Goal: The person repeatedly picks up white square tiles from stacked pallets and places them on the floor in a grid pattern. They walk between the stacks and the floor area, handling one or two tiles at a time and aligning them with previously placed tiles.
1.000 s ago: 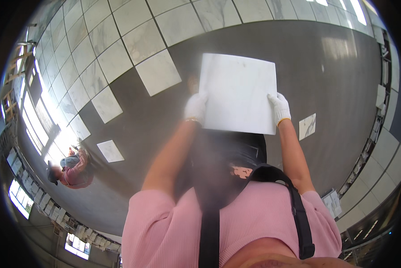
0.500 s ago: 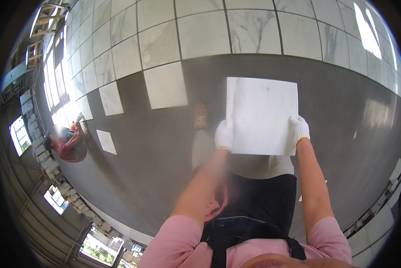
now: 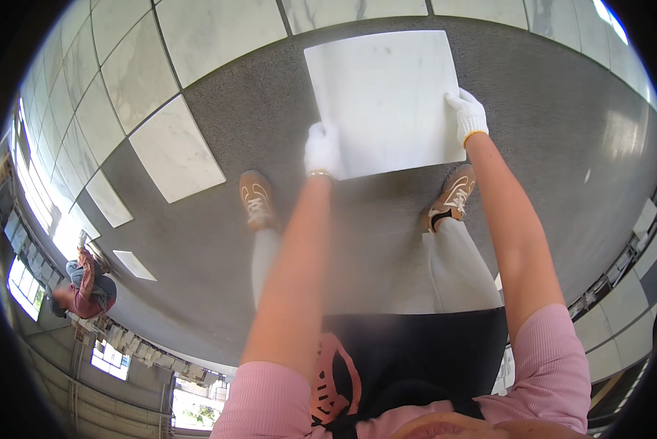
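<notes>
A square white marble tile (image 3: 391, 102) is held out in front of me, tilted a little, its far edge near the row of laid tiles. My left hand (image 3: 323, 150), in a white glove, grips the tile's near left edge. On the right edge my gloved right hand (image 3: 467, 115) holds on, thumb over the top face and fingers hidden beneath. Beyond the tile lie white, grey-veined tiles (image 3: 219, 33) set in rows on the floor. Another tile (image 3: 176, 150) sits at the left end of the bare grey strip.
Grey floor (image 3: 387, 234) spreads under my brown shoes (image 3: 255, 197). At the far left a person (image 3: 91, 289) crouches beside loose tiles, one a small white tile (image 3: 134, 265). More slabs (image 3: 612, 322) line the right side.
The tile has moved forward and slightly left in my hands, toward the laid rows. My view has shifted, and both of my shoes now show below the tile.
</notes>
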Available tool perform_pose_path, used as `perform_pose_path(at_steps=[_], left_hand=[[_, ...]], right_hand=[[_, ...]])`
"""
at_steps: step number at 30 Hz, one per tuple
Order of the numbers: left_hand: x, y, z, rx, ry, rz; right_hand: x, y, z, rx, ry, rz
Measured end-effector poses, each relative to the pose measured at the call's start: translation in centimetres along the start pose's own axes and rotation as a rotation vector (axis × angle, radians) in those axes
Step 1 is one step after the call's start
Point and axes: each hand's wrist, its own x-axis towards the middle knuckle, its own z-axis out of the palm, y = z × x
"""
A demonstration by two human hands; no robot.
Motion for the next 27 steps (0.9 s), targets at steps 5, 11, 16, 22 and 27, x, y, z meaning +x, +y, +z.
perform_pose_path(at_steps=[5,11,16,22,27], left_hand=[[3.5,0.2,-0.2,0.102,-0.003,0.045],[5.5,0.2,-0.4,0.236,-0.008,0.058],[7.0,-0.4,0.0,0.28,0.023,0.09],[7.7,-0.4,0.2,0.34,0.01,0.093],[7.9,0.1,0.0,0.398,-0.005,0.125]], right_hand=[[2.7,1.1,2.3,0.048,-0.015,0.004],[4.2,1.7,3.6,0.051,-0.042,-0.045],[5.0,1.7,4.0,0.003,-0.037,-0.041],[4.7,1.6,4.0,-0.003,-0.068,-0.074],[4.9,1.7,3.9,0.038,-0.067,-0.048]])
